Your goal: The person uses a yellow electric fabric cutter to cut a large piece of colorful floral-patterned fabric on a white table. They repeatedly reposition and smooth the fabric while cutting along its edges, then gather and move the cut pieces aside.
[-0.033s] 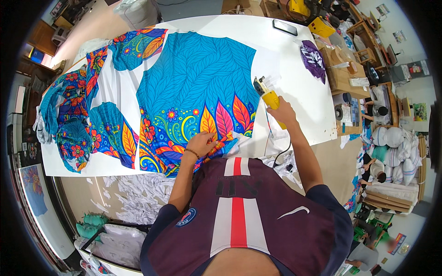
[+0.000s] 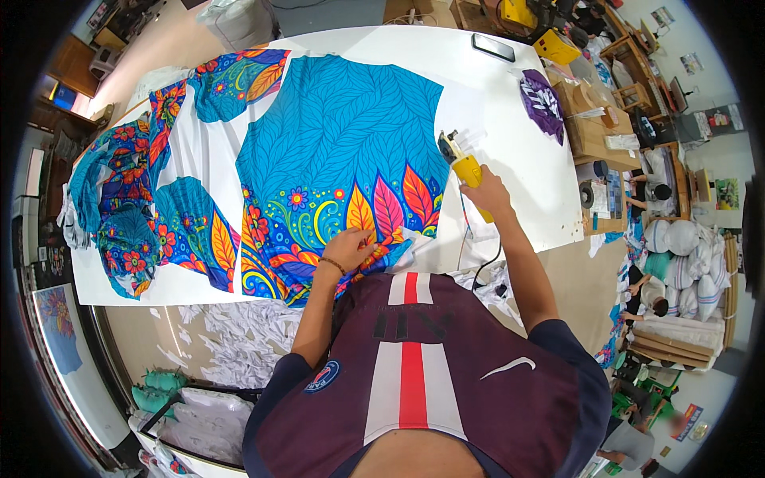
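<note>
My left hand [image 2: 347,251], fingers curled, grips or presses the lower part of a turquoise fabric piece [image 2: 343,111] printed with leaves and bright flowers. My right hand [image 2: 490,195] holds a yellow handheld electric cutter [image 2: 466,170], its metal head at the piece's right edge, over white backing. A black cable hangs below the tool. To the left lie other printed pieces [image 2: 191,231], partly bunched, on the white table [image 2: 542,199].
A dark phone [image 2: 492,48] and purple cloth [image 2: 540,103] lie on the table. Cardboard boxes [image 2: 594,135] adjoin its right end. White scraps [image 2: 239,350] cover the floor below. Co-workers [image 2: 660,191], white sacks [image 2: 685,239] and a bin of bagged goods [image 2: 199,422] surround the area.
</note>
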Motion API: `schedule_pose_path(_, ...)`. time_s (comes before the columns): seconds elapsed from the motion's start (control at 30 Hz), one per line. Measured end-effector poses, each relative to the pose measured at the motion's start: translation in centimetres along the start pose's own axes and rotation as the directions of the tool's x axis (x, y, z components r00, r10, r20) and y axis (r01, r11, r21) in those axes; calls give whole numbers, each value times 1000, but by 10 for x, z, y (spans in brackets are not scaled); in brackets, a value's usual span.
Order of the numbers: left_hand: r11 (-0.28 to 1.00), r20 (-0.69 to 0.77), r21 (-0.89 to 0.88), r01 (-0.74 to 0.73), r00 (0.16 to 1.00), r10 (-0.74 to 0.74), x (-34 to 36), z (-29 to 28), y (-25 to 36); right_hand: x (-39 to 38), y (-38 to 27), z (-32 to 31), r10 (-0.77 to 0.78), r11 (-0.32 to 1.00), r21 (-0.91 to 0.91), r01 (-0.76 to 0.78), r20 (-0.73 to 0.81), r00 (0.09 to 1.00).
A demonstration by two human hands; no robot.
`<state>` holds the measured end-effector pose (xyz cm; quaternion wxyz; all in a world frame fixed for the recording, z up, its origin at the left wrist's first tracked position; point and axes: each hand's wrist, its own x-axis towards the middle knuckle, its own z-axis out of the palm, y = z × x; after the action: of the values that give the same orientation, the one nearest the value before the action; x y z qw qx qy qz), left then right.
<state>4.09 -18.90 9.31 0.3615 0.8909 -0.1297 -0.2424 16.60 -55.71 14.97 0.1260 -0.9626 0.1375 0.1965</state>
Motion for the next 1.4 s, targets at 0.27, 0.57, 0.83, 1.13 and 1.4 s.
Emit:
schedule_pose_path(0.27, 998, -66, -32, -49, 997, 47, 9, 0, -8, 34, -51, 2, 65, 994, 88, -59, -72, 995)
schedule_pose_path(0.57, 996, -55, -57, -75, 996, 72, 12, 1, -14, 96, -92, -13, 180, 971, 180, -158, -115, 977)
schedule_pose_path(0.83, 992, -72, -125, -33, 997, 24, 9, 4, -19, 173, -113, -29, 266, 936, 267, -227, -118, 957)
schedule_pose_path(1.13, 992, -436, 117, 43, 900, 13, 51, -11, -9, 197, -38, 4, 199, 830, 556, -30, -245, 949)
schedule_pose_path(1.4, 898, -362, 283, 336, 905, -225, 55, -3, -14, 16, 68, 44, 74, 781, 624, 18, -122, 990)
